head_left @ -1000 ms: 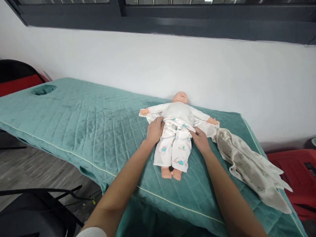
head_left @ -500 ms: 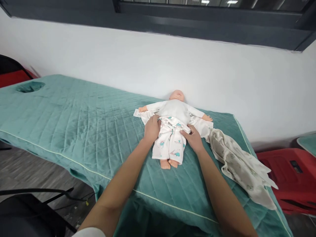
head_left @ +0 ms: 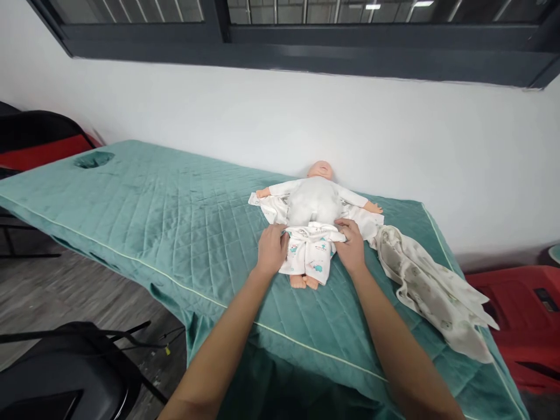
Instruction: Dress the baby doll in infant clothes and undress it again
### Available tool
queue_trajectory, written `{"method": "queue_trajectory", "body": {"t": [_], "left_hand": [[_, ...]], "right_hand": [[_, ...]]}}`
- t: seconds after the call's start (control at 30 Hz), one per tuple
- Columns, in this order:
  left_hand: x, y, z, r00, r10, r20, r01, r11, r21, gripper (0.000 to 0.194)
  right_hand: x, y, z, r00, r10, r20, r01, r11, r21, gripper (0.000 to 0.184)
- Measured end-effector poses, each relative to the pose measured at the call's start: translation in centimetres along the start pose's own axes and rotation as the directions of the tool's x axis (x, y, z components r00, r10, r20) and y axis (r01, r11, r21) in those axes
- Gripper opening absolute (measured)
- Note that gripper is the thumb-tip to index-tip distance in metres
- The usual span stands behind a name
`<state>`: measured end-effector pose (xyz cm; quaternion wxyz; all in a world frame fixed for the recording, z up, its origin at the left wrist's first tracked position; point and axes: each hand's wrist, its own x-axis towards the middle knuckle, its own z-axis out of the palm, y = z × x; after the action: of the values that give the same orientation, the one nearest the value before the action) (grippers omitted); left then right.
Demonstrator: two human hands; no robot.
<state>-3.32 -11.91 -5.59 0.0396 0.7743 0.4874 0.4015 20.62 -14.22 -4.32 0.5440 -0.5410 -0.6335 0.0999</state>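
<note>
A baby doll (head_left: 315,198) lies on its back on a teal quilted table (head_left: 175,216), head toward the white wall. It wears a white top and white printed trousers (head_left: 310,256), bunched low at the hips. My left hand (head_left: 271,249) grips the trousers' waistband on the doll's left side of the view. My right hand (head_left: 350,245) grips the waistband on the other side. The doll's bare feet (head_left: 305,282) stick out below the trouser legs. An open white garment (head_left: 269,205) lies spread under the doll.
A crumpled printed cloth (head_left: 431,289) lies on the table to the right of the doll. Red plastic furniture (head_left: 520,303) stands at the far right. A black chair (head_left: 65,379) is at lower left, and a face hole (head_left: 93,159) is at the table's far left end.
Both hands have slid the trousers' waistband down from the doll's belly to its hips, and the trousers now sit bunched and shorter. More of the white top shows.
</note>
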Motion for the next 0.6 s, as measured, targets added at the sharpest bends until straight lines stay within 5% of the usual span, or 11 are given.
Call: {"method": "queue_trajectory", "body": {"t": [0.1, 0.4, 0.6], "left_hand": [[0.5, 0.0, 0.1, 0.999, -0.010, 0.044, 0.012, 1.000, -0.026, 0.020], [1.3, 0.0, 0.3, 0.997, 0.060, 0.052, -0.046, 0.972, -0.229, 0.022], [1.8, 0.2, 0.0, 0.994, 0.018, 0.109, 0.028, 0.915, -0.402, 0.014]], "right_hand": [[-0.7, -1.0, -0.3, 0.998, -0.012, 0.063, 0.010, 0.999, 0.032, 0.018], [-4.0, -2.8, -0.6, 0.940, 0.231, 0.251, -0.239, 0.971, 0.001, 0.039], [-3.8, -3.9, -0.3, 0.916, 0.295, 0.271, -0.285, 0.956, -0.075, 0.039]]}}
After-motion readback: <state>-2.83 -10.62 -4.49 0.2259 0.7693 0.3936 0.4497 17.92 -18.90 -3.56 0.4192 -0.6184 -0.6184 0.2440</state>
